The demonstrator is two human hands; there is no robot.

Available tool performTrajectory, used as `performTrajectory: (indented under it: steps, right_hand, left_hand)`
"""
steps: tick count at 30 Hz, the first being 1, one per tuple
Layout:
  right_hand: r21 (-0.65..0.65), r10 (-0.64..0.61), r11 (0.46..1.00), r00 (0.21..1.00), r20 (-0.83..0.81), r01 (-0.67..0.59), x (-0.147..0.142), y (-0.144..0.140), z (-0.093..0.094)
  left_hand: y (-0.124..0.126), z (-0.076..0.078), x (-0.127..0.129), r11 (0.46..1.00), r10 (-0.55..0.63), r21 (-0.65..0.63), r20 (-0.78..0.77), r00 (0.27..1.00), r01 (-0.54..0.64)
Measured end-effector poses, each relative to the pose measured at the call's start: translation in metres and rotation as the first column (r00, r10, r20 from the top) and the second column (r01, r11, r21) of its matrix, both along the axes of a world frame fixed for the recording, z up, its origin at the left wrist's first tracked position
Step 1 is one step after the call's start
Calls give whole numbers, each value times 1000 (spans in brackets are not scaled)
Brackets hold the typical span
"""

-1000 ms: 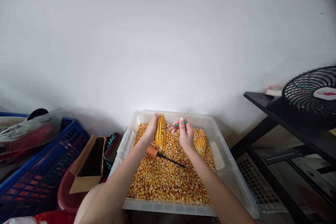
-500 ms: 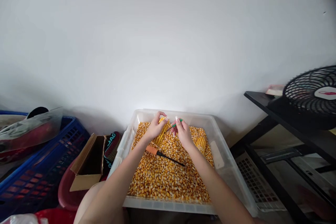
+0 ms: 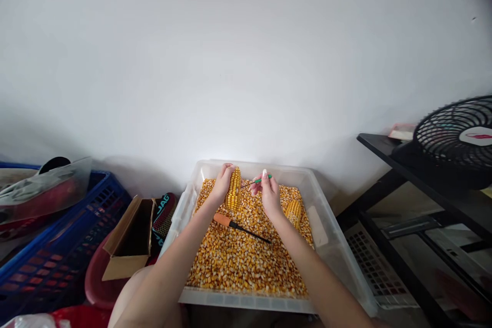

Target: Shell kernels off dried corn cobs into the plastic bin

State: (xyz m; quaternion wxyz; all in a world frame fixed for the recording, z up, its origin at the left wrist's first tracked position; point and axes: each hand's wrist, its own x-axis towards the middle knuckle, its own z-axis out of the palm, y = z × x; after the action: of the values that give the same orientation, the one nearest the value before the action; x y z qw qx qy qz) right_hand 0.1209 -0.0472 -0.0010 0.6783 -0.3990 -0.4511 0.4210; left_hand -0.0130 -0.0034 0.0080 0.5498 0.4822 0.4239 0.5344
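My left hand (image 3: 222, 183) is closed around an ear of corn (image 3: 233, 192), held tilted over the far part of a clear plastic bin (image 3: 277, 305). Between the fingers of my right hand (image 3: 269, 192) is a thin screwdriver with a green handle (image 3: 263, 180); its shaft points left toward the ear. Loose corn kernels (image 3: 246, 264) cover the bin's floor. On them lies a larger tool with an orange handle and a black shaft (image 3: 240, 226), below my hands. Another ear of corn (image 3: 293, 212) rests on the kernels, right of my right wrist.
A blue basket (image 3: 103, 205) with bagged items, an open cardboard box (image 3: 128, 241) and a dark red basin (image 3: 98, 277) stand at left. To the right, a black fan (image 3: 457, 138) sits on a black rack (image 3: 384, 154). A white wall (image 3: 246, 61) rises behind the bin.
The ear of corn has turned more upright, and my left hand has shifted slightly left along its side. My right hand has moved a little right with the screwdriver, which lies flatter.
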Motion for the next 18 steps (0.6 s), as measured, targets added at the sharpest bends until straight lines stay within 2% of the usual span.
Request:
performTrajectory:
  steps: [4,7,13,15,18]
  right_hand:
    - [23,59,998,994,95,-62,-3,-4,1]
    - [-6,89,996,991,105,-89,-4,-4,0]
    - [-5,65,998,994,83,-65,0,-2,2]
    - [20,63,998,994,93,-65,0,-5,4]
    - [67,61,995,981,186,-75,-3,-10,6]
  left_hand:
    - [1,1,-1,999,33,41,-13,999,-32]
    - [-1,2,-1,1000,-11,26,-8,1000,11]
    - [0,0,-1,1000,-7,12,11,1000,7]
    - [1,-2,-1,999,-14,-28,56,998,15]
    - [4,-5,-2,981,-107,-144,158,982,130]
